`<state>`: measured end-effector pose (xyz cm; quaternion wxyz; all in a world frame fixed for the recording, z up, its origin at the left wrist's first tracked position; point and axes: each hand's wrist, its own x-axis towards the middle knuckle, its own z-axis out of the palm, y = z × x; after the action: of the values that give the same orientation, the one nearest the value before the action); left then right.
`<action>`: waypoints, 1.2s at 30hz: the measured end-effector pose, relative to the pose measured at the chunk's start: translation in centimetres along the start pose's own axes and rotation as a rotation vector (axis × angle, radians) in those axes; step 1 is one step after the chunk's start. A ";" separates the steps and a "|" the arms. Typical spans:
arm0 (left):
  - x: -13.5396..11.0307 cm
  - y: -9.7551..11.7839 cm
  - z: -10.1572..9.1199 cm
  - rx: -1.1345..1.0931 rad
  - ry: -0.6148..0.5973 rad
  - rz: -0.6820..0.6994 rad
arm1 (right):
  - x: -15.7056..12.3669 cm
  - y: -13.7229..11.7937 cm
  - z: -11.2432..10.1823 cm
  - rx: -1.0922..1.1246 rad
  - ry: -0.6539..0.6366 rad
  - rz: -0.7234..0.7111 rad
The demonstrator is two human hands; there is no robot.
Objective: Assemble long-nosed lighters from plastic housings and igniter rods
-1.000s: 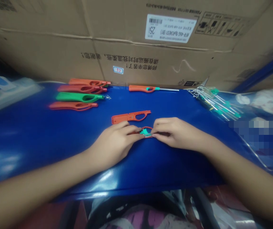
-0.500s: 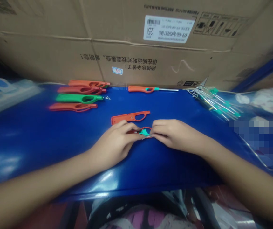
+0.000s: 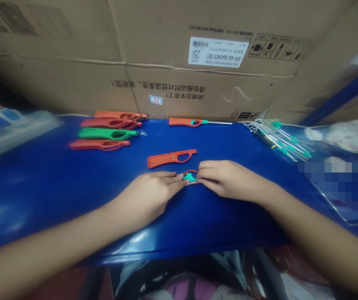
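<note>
Between my hands, low over the blue table, is an orange lighter casing half with a teal trigger (image 3: 190, 177) set in its loop. My left hand (image 3: 150, 189) covers the handle end, thumb and fingers pressed together on it. At the loop end, my right hand (image 3: 225, 179) pinches the casing, its fingertips beside the teal piece. Much of this casing is hidden under my fingers. Just behind lies a separate orange casing half (image 3: 166, 158), its hollow inner side facing up.
Several orange and green lighter casings (image 3: 106, 133) lie in a row at back left. A whole lighter with metal tube (image 3: 181, 121) lies before the cardboard box (image 3: 153, 37). Metal rods with teal parts (image 3: 283, 139) are heaped right. A white power strip (image 3: 16, 131) is far left.
My left hand's fingers have flattened and straightened over the casing's handle end, and its thumb sits at the teal trigger. My right hand keeps its pinch. The view has tilted slightly up.
</note>
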<state>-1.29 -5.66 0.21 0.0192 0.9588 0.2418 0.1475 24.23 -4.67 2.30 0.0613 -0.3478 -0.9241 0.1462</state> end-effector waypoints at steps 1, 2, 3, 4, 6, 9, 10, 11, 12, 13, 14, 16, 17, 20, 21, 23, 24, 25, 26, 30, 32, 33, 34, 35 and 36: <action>0.0 -0.1 0.0 -0.019 -0.003 -0.013 | 0.0 -0.1 0.0 -0.004 0.001 -0.006; 0.1 -0.1 -0.1 -0.036 -0.004 -0.023 | 0.0 -0.1 0.0 -0.008 0.000 -0.009; 0.2 -0.2 -0.1 -0.053 -0.004 -0.033 | 0.0 -0.2 0.0 -0.015 0.002 -0.011; 0.2 -0.3 -0.1 -0.070 -0.002 -0.043 | 0.0 -0.3 0.0 -0.023 0.004 -0.009; 0.2 -0.4 -0.1 -0.097 0.009 -0.070 | 0.1 -0.3 -0.1 -0.040 0.006 0.001; 0.2 -0.6 -0.1 -0.101 0.027 -0.130 | 0.1 -0.2 -0.2 -0.054 0.013 0.015; 0.2 -0.7 -0.1 -0.093 0.025 -0.139 | 0.1 -0.2 -0.3 -0.053 0.013 0.016; 0.3 -0.7 -0.1 -0.085 0.016 -0.143 | 0.1 -0.1 -0.3 -0.052 0.013 0.017; 0.3 -0.7 -0.2 -0.077 0.002 -0.142 | 0.2 -0.1 -0.3 -0.050 0.013 0.022; 0.4 -0.8 -0.3 -0.069 -0.016 -0.141 | 0.2 -0.1 -0.4 -0.045 0.015 0.030; 0.5 -0.8 -0.4 -0.063 -0.032 -0.144 | 0.2 -0.1 -0.4 -0.036 0.018 0.036; 0.6 -0.8 -0.5 -0.058 -0.051 -0.160 | 0.2 -0.2 -0.4 -0.014 0.036 0.034; 0.7 -0.9 -0.6 -0.061 -0.053 -0.162 | 0.1 -0.3 -0.4 -0.003 0.047 0.026; 0.7 -1.0 -0.4 -0.084 -0.024 -0.136 | 0.0 -0.2 -0.4 0.026 0.073 -0.001; 0.6 -1.1 -0.2 -0.094 -0.009 -0.122 | -0.1 0.0 -0.5 0.043 0.086 -0.012; 0.5 -1.3 0.1 -0.111 0.024 -0.100 | -0.3 0.7 -0.8 0.077 0.129 -0.034; 0.4 -1.4 0.3 -0.116 0.038 -0.094 | -0.4 1.2 -1.0 0.083 0.164 -0.036; 0.4 -1.4 0.4 -0.118 0.047 -0.094 | -0.5 1.8 -1.2 0.075 0.206 -0.029; 0.3 -1.5 0.5 -0.118 0.052 -0.096 | -0.7 2.4 -1.5 0.051 0.253 -0.007; 0.4 -1.5 0.5 -0.121 0.047 -0.112 | -1.0 5.0 -2.1 -0.139 0.383 0.214; 0.4 -1.5 0.3 -0.126 0.055 -0.105 | -1.1 6.3 -2.2 -0.227 0.403 0.404; 0.5 -1.5 0.3 -0.128 0.059 -0.101 | -1.2 7.1 -2.3 -0.250 0.399 0.497; 0.5 -1.4 0.3 -0.131 0.063 -0.096 | -1.3 7.9 -2.4 -0.262 0.398 0.556; 0.5 -1.4 0.2 -0.133 0.065 -0.094 | -1.5 8.9 -2.5 -0.271 0.403 0.600; 0.5 -1.4 0.2 -0.133 0.068 -0.092 | -1.8 9.8 -2.7 -0.284 0.424 0.651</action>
<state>-1.41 -4.17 -0.03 0.0812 0.9379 0.2756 0.1945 32.30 1.80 1.80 0.1524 -0.6494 -0.7436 -0.0458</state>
